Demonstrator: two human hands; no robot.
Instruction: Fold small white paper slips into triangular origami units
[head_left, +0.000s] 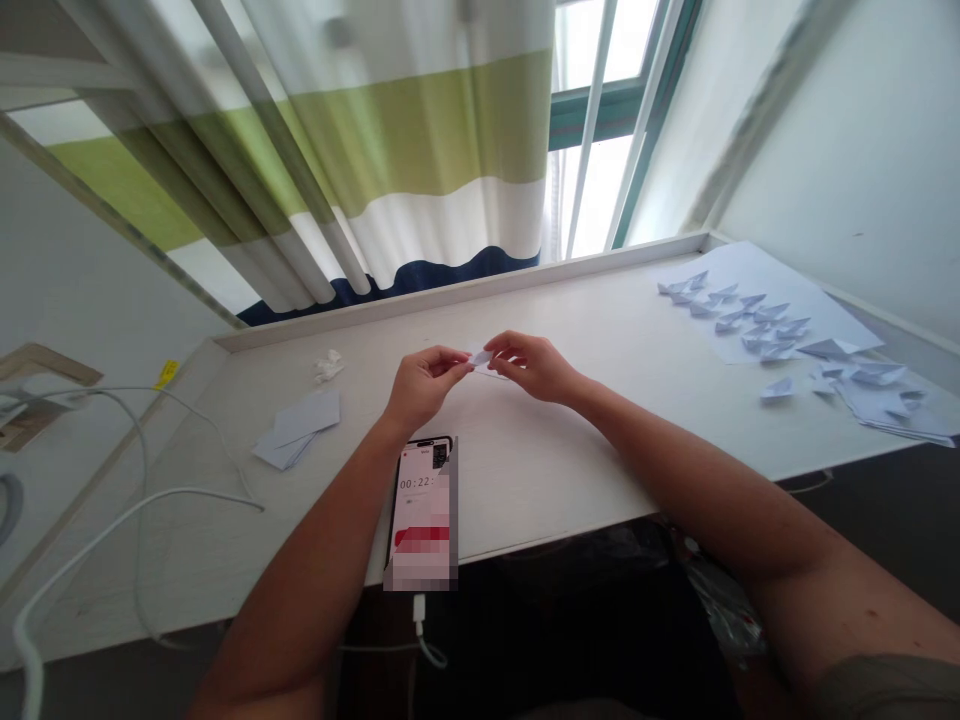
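Observation:
Over the middle of the white table, a small piece of folded white paper (480,357) is pinched between my two hands. My left hand (426,385) grips its left end with thumb and fingertips. On the other end, the fingers of my right hand (534,365) are closed; they partly hide the paper, so its exact shape is hard to make out. Several folded paper boats (765,312) stand on a large white sheet (757,270) at the right. More boats (877,373) sit nearer the table's right edge, some on a stack of paper (874,415).
A phone (424,510) showing a timer lies by my left forearm, a white charging cable (420,615) below it. Loose paper pieces (300,425) and a crumpled tissue (328,366) lie at the left. White cables (135,510) cross the left side. Behind the table's raised rim (465,292) hangs a curtain (420,140).

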